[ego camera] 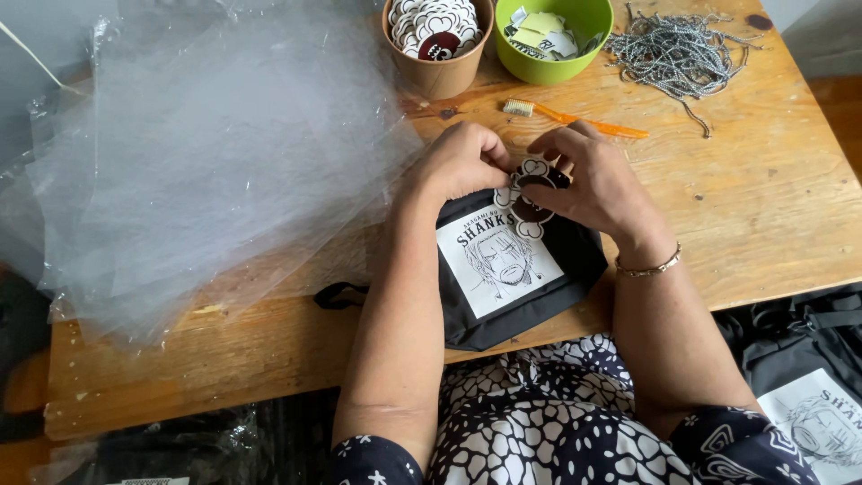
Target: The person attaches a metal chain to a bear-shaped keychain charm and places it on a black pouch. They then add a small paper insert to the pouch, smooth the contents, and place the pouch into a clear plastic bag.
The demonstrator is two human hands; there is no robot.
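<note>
black fabric pouch (530, 296) with a white printed panel, one on the wooden table (772, 216), lying at the near edge, just under both hands. one more black pouch of the same kind (813, 386) down at the lower right, off the table.

one cloud-shaped paper tag (530, 193), white with a dark centre, pinched between the two hands directly above the pouch's top edge. left hand (462, 162) curled, fingertips closed on the tag's left side. right hand (588, 184) bent over, thumb and fingers gripping the tag's upper and right side. thin gold bracelet (648, 267) on the right wrist.

two containers at the far edge, side by side and nearly touching. brown paper cup (438, 67) on the left, filled with a stack of the same white-and-dark tags, too many to count. green bowl (554, 56) on the right, holding scraps of pale paper and small printed labels.

one orange toothbrush (575, 117) lying flat between the containers and the hands, bristles to the left. one loose heap of black-and-white cords (678, 52) right of the green bowl, uncountable. several clear plastic sheets (206, 153) overlapping across the left half of the table, the nearest edge just beside the left hand. patterned black-and-white clothing (548, 422) at the bottom.
</note>
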